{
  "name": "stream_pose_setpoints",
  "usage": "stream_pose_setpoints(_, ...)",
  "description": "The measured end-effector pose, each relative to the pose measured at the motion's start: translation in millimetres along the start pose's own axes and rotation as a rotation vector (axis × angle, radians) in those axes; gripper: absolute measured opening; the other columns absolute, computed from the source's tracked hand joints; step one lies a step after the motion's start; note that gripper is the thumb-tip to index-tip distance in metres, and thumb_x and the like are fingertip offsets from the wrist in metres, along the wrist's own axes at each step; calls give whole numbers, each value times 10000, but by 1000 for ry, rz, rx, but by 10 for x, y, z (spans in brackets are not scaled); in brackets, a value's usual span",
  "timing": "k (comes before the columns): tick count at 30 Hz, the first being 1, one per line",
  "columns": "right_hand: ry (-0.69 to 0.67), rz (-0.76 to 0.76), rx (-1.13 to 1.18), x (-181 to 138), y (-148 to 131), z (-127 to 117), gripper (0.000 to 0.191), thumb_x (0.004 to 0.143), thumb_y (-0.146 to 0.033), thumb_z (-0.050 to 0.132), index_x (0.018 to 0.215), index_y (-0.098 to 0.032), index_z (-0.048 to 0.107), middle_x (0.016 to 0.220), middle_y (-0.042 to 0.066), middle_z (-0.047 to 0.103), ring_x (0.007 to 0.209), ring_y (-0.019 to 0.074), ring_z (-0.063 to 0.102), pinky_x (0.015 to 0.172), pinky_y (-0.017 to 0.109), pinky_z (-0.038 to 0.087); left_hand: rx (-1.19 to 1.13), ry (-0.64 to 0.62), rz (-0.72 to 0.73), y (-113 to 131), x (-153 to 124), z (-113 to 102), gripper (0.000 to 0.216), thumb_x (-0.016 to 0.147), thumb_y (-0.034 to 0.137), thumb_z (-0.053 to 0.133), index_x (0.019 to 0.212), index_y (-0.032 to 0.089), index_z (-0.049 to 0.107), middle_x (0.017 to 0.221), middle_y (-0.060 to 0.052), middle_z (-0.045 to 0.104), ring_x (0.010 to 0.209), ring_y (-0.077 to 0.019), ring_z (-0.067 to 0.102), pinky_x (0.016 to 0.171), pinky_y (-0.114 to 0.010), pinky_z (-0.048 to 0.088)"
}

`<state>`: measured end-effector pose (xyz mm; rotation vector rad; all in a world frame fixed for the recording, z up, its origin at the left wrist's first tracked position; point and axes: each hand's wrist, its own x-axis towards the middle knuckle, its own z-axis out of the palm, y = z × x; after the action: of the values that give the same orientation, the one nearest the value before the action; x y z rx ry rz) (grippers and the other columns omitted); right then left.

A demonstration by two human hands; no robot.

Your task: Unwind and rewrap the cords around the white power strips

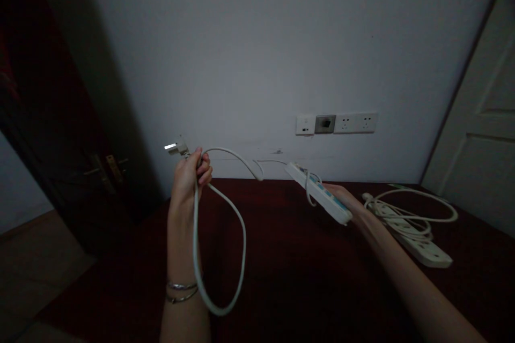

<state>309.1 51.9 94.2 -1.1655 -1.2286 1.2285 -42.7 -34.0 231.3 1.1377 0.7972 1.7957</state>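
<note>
Left hand clenched on the cord just behind the plug, prongs pointing left, away from the strip. Strip's well apart to the right, long axis far-left to near-right; right hand grasps its right side, fingertips hidden. Second strip lies right on the worktop.

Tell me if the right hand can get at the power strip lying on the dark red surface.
Probably not while full: the right hand holds another power strip. Otherwise the way looks open, since the lying strip is close beside the right forearm, with only cord looped over it.
</note>
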Motion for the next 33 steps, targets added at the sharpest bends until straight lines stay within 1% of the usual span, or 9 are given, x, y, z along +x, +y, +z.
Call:
stream_pose_setpoints(4,-107,-89,-131,-84,-132,104,207,702,-348,662,741,-149,699,599,-6,657,478,99,552,442,182,393,112,177,-15,-330,275,-105,277,855,263,468,597,163,452,354,81,300,231,-43,270,273,-156,167)
stream_pose_setpoints(9,-256,-156,-311,-271,-311,310,289,743,-410,621,804,-146,723,674,20,685,516,96,557,468,184,399,34,187,-64,-700,447,-87,256,808,317,539,626,164,442,369,96,325,243,-34,291,282,-142,174)
stream_pose_setpoints(15,-281,-238,-440,-388,-391,412,302,754,-408,608,833,-143,729,734,28,702,577,116,587,521,201,428,-125,303,3,-769,473,-39,254,839,312,481,638,170,416,383,109,292,264,-30,277,303,-149,175)
stream_pose_setpoints(18,-228,-237,-412,-361,-366,390,292,723,-374,647,889,-147,725,805,44,715,632,142,614,553,224,457,-167,358,67,-731,468,-70,259,841,325,477,642,170,416,390,112,278,271,-24,264,313,-151,169)
stream_pose_setpoints(21,-79,-257,-387,-305,-334,358,307,678,-315,696,939,-156,722,853,62,719,688,162,629,581,237,470,-173,395,98,-721,470,-108,275,825,351,502,638,173,408,392,115,266,275,-22,254,318,-155,159)
stream_pose_setpoints(23,-5,-267,-381,-269,-325,331,287,678,-309,696,921,-160,727,829,58,721,679,159,626,578,233,464,-170,407,100,-730,477,-124,284,818,358,513,632,175,400,393,116,262,275,-22,244,319,-159,155)
stream_pose_setpoints(26,36,-260,-389,-239,-343,262,238,723,-342,649,858,-168,739,759,32,717,622,139,608,554,218,444,-178,414,105,-751,491,-145,281,818,353,516,633,176,399,396,117,257,274,-22,233,319,-162,151)
stream_pose_setpoints(30,92,-208,-482,-274,-430,139,288,752,-402,604,797,-154,745,629,17,683,516,122,559,463,209,392,-213,437,160,-778,510,-173,258,844,315,476,639,173,410,398,111,265,276,-27,239,310,-165,152)
stream_pose_setpoints(33,135,-222,-540,-332,-505,89,307,737,-418,618,777,-140,744,617,23,676,504,120,550,455,211,381,-214,409,174,-822,521,-166,269,845,354,488,660,169,424,400,114,270,276,-24,245,307,-160,155)
